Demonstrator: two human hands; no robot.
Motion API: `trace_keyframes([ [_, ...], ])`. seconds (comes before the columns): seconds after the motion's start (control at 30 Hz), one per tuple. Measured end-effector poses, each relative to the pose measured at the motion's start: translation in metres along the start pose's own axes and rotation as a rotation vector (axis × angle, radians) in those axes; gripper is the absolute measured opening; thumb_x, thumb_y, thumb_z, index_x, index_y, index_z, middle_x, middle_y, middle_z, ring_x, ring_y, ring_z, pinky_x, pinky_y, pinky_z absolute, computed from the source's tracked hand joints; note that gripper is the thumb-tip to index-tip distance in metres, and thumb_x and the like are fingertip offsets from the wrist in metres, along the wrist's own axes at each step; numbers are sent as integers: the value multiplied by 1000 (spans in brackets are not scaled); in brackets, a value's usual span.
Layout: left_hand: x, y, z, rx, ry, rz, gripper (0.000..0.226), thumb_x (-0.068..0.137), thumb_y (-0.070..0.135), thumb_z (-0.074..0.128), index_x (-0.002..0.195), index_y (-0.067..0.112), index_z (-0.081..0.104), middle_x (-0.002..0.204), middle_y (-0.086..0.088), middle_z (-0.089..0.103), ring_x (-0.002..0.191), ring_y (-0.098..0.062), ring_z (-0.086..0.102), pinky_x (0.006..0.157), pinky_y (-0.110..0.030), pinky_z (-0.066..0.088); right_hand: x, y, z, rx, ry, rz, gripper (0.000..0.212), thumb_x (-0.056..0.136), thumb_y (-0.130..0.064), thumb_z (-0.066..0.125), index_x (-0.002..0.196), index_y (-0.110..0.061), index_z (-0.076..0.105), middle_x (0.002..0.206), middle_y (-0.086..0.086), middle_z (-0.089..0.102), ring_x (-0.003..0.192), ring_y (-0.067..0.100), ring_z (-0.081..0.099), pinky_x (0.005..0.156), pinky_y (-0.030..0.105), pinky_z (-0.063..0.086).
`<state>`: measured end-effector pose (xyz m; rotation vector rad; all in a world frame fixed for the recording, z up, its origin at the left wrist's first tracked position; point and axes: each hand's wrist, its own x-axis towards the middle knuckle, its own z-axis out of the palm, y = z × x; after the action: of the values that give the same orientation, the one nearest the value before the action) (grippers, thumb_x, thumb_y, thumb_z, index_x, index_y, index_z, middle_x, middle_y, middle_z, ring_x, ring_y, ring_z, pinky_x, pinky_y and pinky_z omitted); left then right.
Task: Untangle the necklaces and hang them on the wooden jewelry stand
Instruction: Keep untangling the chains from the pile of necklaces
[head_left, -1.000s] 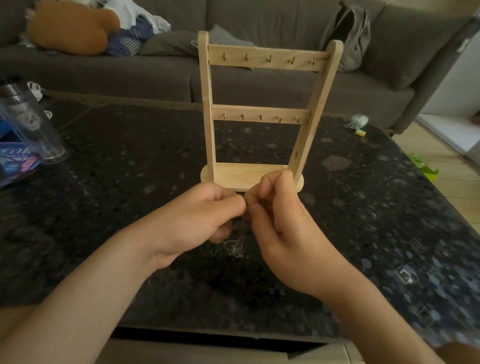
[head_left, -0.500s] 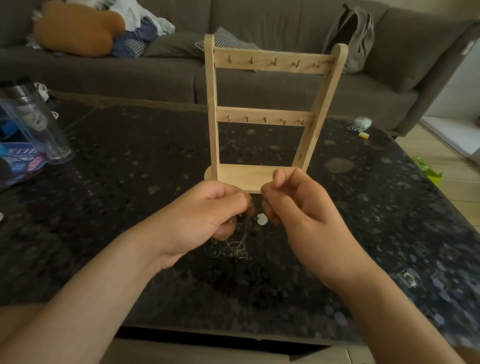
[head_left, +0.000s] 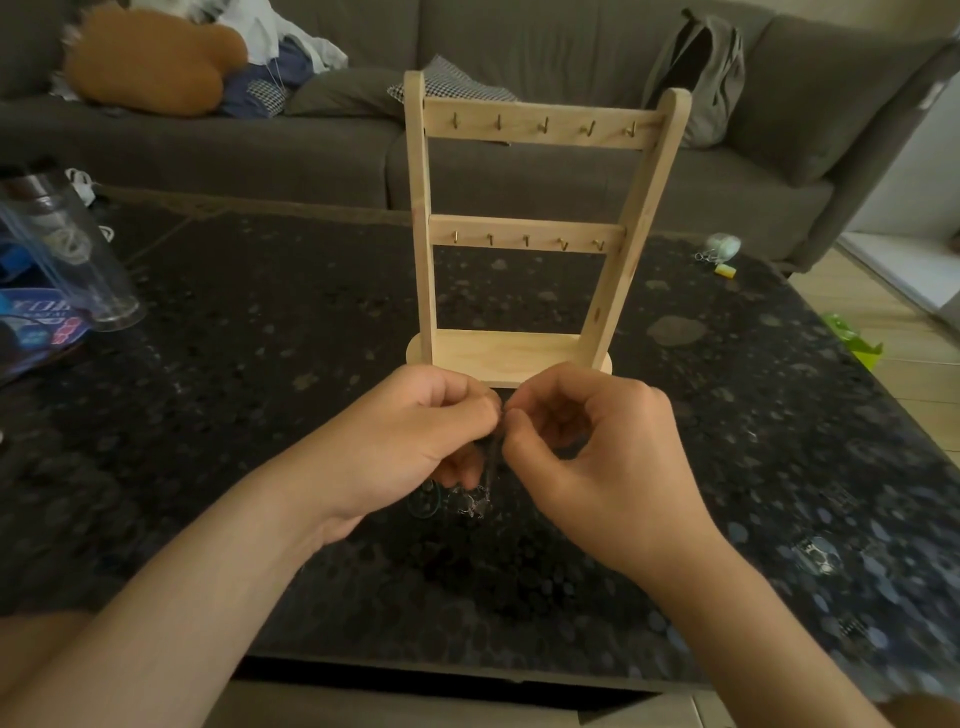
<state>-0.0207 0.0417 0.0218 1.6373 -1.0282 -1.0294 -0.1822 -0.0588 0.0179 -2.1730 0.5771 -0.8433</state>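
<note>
Stand (head_left: 524, 234) on table (head_left: 260, 322), sofa (head_left: 311, 150) behind, tumbler (head_left: 72, 260) left.

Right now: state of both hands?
Left hand: closed, pinching the tangled necklaces.
Right hand: closed, pinching the same tangled necklaces.

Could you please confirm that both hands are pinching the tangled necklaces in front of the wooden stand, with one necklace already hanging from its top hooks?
Not quite. The head view shows the left hand and right hand pinching the tangled necklaces in front of the wooden stand, but nothing hangs there: the hooks on both rails are bare.
</note>
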Motion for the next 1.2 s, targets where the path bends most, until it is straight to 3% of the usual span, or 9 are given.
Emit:
trace_keyframes([
  [0.3, -2, 2, 0, 54, -29, -42, 31, 106, 11, 51, 96, -11, 70, 78, -7, 69, 74, -14, 65, 77, -38, 51, 0, 4, 8, -250, -58, -174, 15, 96, -15, 70, 85, -18, 60, 74, -14, 54, 66, 14, 56, 56, 25, 47],
  [0.5, -3, 3, 0, 86, -96, -106, 33, 105, 16, 50, 79, 10, 70, 73, -1, 66, 71, -14, 62, 78, -39, 51, 0, 6, 12, -510, -32, -338, 14, 97, -17, 63, 87, -17, 53, 78, -5, 50, 65, 16, 45, 64, 40, 47],
  [0.67, -2, 2, 1, -28, -124, -137, 30, 108, 18, 49, 85, 8, 65, 75, -3, 64, 69, -16, 59, 72, -35, 49, 0, 0, 13, -636, -31, -356, 11, 96, -22, 51, 87, -16, 51, 79, -3, 48, 66, 20, 45, 65, 44, 43],
  [0.73, -2, 4, 1, -119, -133, -142, 27, 109, 17, 48, 94, 5, 67, 77, -6, 61, 66, -17, 55, 66, -31, 46, 1, -1, 13, -573, -10, -319, 11, 97, -20, 51, 87, -16, 51, 79, -5, 48, 67, 18, 44, 65, 40, 42],
  [0.87, -1, 4, -2, -302, -159, -127, 36, 111, 17, 49, 119, -15, 63, 89, -12, 53, 58, -12, 43, 65, -31, 36, 1, -3, 12, -112, -33, -100, 14, 102, -13, 55, 88, -17, 53, 74, -8, 55, 64, 13, 53, 56, 19, 38],
  [0.97, -1, 4, -4, -314, -150, -107, 42, 110, 19, 50, 134, -15, 56, 82, -4, 53, 52, -9, 34, 63, -27, 36, 1, -8, 12, 57, -102, 35, 17, 107, -14, 52, 91, -18, 55, 63, -10, 57, 53, 6, 52, 49, 16, 37],
  [1.07, -1, 2, -5, -117, -58, -52, 46, 110, 29, 53, 125, -13, 59, 78, -10, 41, 57, -15, 32, 60, -27, 37, 5, -9, 9, 232, -212, 217, 24, 113, -20, 46, 93, -17, 59, 58, -15, 49, 53, 2, 44, 50, 17, 37],
  [1.2, -1, -3, -7, 57, 88, 12, 30, 110, 26, 54, 105, 2, 72, 79, -7, 45, 64, -17, 38, 65, -39, 36, 11, -11, 6, 311, -261, 358, 37, 114, -25, 44, 80, -22, 60, 67, -12, 48, 63, 2, 45, 58, 13, 41],
])
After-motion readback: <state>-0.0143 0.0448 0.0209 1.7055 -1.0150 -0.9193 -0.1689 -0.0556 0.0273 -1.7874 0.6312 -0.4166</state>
